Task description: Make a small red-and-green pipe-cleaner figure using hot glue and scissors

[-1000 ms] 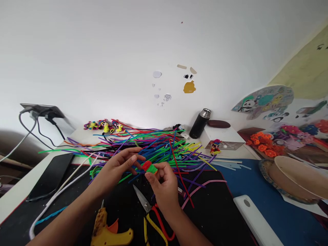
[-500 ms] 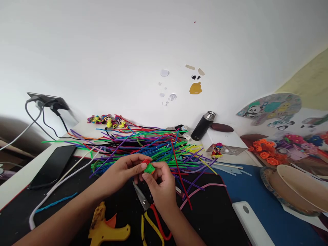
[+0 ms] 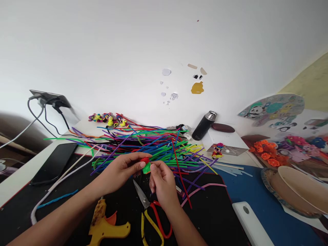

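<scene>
A small red and green fuzzy piece (image 3: pixel 146 167) is held between both hands above the black mat. My left hand (image 3: pixel 125 171) pinches it from the left, thumb and fingers closed on it. From the right, my right hand (image 3: pixel 162 176) has its thumb and forefinger pressed together at the green edge. Just below the hands lie scissors (image 3: pixel 145 202) with red and yellow handles. A yellow glue gun (image 3: pixel 107 229) rests below my left forearm. Behind the hands spreads a heap of coloured pipe cleaners (image 3: pixel 153 147).
A phone (image 3: pixel 55 163) lies at the left, near a blue twisted strip (image 3: pixel 57 199). Small fuzzy figures (image 3: pixel 109 119) sit by the wall. A black bottle (image 3: pixel 204 125) leans beside a white box (image 3: pixel 222 141). Far right are a bowl (image 3: pixel 299 188) and orange pieces (image 3: pixel 265 152).
The fuzzy piece has turned and shifted slightly left. My right hand's fingers have changed their hold, with thumb and forefinger now higher. The whole view has shifted a little.
</scene>
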`<state>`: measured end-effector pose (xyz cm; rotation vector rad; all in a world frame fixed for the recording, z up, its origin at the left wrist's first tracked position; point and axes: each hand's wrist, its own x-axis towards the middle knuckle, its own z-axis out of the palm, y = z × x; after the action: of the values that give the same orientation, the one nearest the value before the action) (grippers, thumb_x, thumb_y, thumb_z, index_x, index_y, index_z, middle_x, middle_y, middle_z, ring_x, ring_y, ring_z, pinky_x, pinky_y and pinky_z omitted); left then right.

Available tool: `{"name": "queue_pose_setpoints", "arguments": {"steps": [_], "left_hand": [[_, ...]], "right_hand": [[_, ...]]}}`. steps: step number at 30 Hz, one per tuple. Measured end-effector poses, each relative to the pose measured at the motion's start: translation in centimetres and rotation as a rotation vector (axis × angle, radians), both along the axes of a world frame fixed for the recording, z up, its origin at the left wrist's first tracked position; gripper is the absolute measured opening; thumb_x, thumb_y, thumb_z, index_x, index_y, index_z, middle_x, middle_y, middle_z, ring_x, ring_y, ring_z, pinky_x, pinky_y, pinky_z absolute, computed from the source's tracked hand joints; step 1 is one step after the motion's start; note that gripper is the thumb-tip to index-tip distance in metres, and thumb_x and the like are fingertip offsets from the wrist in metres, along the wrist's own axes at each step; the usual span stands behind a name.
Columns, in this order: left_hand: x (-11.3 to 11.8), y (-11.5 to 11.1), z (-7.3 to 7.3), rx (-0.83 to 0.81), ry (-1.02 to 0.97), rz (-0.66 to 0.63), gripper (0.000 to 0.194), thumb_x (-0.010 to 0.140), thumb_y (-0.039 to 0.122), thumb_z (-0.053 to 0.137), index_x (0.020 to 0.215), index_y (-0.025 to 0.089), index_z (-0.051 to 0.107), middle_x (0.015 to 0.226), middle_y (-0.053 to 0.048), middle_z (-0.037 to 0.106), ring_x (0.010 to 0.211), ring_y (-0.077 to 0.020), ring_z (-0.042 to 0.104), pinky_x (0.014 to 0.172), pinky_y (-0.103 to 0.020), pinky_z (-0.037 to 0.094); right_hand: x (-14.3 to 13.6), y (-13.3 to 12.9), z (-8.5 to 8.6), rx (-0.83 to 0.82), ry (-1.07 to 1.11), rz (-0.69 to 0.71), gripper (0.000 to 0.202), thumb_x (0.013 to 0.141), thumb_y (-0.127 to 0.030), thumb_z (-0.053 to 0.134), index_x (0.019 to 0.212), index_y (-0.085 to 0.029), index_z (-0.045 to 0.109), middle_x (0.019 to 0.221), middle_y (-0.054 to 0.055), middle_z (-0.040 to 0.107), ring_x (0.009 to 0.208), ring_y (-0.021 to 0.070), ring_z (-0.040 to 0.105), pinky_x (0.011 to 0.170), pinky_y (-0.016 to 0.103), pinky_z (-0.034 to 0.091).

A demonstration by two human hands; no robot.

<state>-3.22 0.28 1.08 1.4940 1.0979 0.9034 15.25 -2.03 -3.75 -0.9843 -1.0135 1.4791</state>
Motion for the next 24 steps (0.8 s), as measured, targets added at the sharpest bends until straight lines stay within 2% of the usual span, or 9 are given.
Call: {"name": "queue_pose_setpoints", "arguments": {"steps": [5, 12, 17, 24], "left_hand": [[0.4, -0.1, -0.2, -0.032, -0.018, -0.018, 0.045, 0.093, 0.054, 0.08, 0.123, 0.022, 0.086, 0.095, -0.008, 0.082, 0.072, -0.0214, 0.067, 0.068, -0.03, 0.057], [0.4, 0.2, 0.2, -0.075, -0.084, -0.069, 0.047, 0.095, 0.058, 0.079, 0.123, 0.021, 0.084, 0.097, -0.008, 0.08, 0.077, -0.0217, 0.07, 0.068, -0.031, 0.061], [0.3, 0.2, -0.1, -0.099, -0.107, -0.089, 0.051, 0.096, 0.061, 0.078, 0.125, 0.019, 0.083, 0.099, -0.009, 0.081, 0.076, -0.0214, 0.072, 0.073, -0.033, 0.063], [0.1, 0.3, -0.3, -0.086, -0.01, -0.091, 0.055, 0.099, 0.061, 0.072, 0.131, 0.017, 0.079, 0.106, -0.01, 0.083, 0.084, -0.0247, 0.076, 0.081, -0.037, 0.064]], "right_hand": [[0.0, 0.0, -0.1, 0.003, -0.005, 0.015, 0.054, 0.087, -0.074, 0.079, 0.087, -0.024, 0.06, 0.052, -0.012, 0.042, 0.038, 0.0086, 0.036, 0.039, 0.022, 0.029], [-0.2, 0.0, 0.0, -0.025, 0.047, -0.001, 0.056, 0.085, -0.074, 0.083, 0.086, -0.023, 0.061, 0.049, -0.013, 0.04, 0.037, 0.0074, 0.034, 0.039, 0.021, 0.027], [0.0, 0.1, 0.1, -0.024, 0.025, -0.019, 0.056, 0.084, -0.073, 0.083, 0.087, -0.022, 0.062, 0.051, -0.012, 0.043, 0.037, 0.0071, 0.035, 0.039, 0.021, 0.028], [-0.4, 0.0, -1.3, -0.006, 0.029, -0.06, 0.05, 0.086, -0.067, 0.084, 0.09, -0.022, 0.064, 0.053, -0.012, 0.047, 0.036, 0.0058, 0.034, 0.037, 0.02, 0.026]]}}
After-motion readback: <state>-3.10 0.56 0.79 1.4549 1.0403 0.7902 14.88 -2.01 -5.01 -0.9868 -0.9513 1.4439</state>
